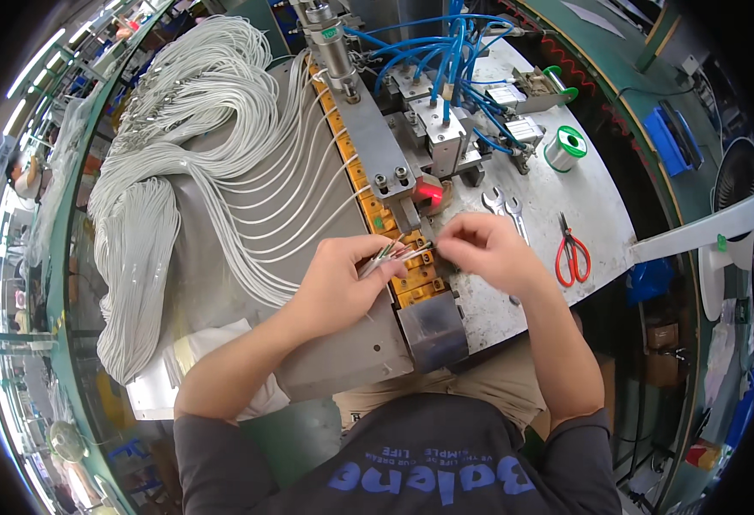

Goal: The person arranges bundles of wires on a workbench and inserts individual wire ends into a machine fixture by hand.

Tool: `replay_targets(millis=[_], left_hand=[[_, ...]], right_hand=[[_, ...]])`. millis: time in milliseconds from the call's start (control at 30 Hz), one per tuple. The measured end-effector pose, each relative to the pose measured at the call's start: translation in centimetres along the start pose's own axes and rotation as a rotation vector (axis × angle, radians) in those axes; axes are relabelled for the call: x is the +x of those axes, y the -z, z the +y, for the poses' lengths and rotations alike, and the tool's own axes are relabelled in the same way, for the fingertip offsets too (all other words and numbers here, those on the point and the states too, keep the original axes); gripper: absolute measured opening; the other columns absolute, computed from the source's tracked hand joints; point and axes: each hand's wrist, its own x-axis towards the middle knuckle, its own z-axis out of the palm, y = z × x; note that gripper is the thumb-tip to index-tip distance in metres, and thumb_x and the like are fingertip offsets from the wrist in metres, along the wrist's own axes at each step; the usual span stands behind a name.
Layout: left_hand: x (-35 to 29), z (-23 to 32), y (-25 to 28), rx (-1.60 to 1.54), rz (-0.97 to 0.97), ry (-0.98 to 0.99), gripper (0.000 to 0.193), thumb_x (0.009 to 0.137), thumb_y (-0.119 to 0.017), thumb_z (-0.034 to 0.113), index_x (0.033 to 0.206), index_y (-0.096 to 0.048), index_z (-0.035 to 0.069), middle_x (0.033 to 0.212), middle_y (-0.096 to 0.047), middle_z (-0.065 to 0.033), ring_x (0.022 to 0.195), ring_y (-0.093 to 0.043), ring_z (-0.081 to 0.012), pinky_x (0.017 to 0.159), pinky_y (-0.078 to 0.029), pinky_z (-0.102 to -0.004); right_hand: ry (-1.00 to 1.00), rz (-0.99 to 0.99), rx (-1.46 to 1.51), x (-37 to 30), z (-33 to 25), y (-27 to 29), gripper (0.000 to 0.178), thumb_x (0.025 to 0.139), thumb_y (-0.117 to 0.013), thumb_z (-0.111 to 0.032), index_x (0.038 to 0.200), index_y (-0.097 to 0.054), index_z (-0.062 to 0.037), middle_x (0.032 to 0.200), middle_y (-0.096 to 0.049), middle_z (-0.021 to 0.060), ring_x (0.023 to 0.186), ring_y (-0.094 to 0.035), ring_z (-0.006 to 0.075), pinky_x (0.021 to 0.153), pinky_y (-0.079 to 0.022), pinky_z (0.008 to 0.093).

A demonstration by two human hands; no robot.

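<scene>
My left hand (340,285) is closed around several thin cables (375,262), whose stripped ends with small coloured wires poke out past the fingertips to the right. Just across from it, my right hand (490,247) is pinched close to the wire tips; what lies between its fingers is too small to make out. Both hands hover over the near end of a row of yellow fixture blocks (418,283). Farther up that row, white cables (295,210) lie side by side with their ends in the blocks.
A large heap of white cables (197,103) covers the bench's left side. Beyond my hands stands a metal press (368,129) with blue air hoses (454,51). To the right lie wrenches (514,210), red-handled scissors (573,257) and a solder wire spool (566,149).
</scene>
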Motion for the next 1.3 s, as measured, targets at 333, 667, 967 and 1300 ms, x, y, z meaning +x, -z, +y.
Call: replay_targets(millis=[333,667,967,1300], left_hand=[[0.2,2.0,-0.1,0.052,0.216,-0.142,0.011,0.086,-0.061,0.008,0.092,-0.064,-0.001,0.076,-0.063,-0.0025,0.065,-0.049,-0.0051,0.06,-0.041,-0.0223],[-0.4,2.2,-0.1,-0.069,-0.08,0.024,0.012,0.086,-0.061,0.009,0.079,-0.064,0.0,0.059,-0.055,0.0012,0.059,-0.044,-0.0043,0.054,-0.038,-0.0229],[-0.8,1.4,-1.5,0.072,0.039,-0.176,0.014,0.087,-0.059,0.01,0.081,-0.064,-0.001,0.064,-0.061,-0.0035,0.053,-0.045,-0.0081,0.05,-0.039,-0.0261],[-1.3,1.5,-1.0,-0.055,-0.089,-0.112,0.011,0.084,-0.061,0.008,0.084,-0.064,-0.002,0.066,-0.062,-0.0089,0.058,-0.057,-0.0155,0.055,-0.044,-0.0301]], right_hand=[[-0.008,0.023,-0.043,-0.7,-1.7,-1.4,0.013,0.085,-0.062,-0.007,0.093,-0.061,0.0023,0.071,-0.059,0.0006,0.058,-0.052,0.0042,0.053,-0.041,0.019],[-0.071,-0.173,0.035,-1.3,-2.6,-0.8,0.009,0.085,-0.06,-0.006,0.091,-0.061,0.0011,0.07,-0.059,0.0001,0.058,-0.052,0.004,0.052,-0.041,0.0187],[-0.042,-0.044,-0.015,-1.9,-3.1,-2.5,0.005,0.085,-0.057,-0.005,0.085,-0.057,-0.0003,0.068,-0.055,-0.0027,0.058,-0.049,0.0022,0.05,-0.038,0.0183],[-0.008,-0.185,-0.045,-1.6,-2.4,-1.6,0.009,0.084,-0.059,-0.008,0.083,-0.058,0.0014,0.07,-0.059,0.0009,0.062,-0.049,0.0043,0.055,-0.04,0.0206]])
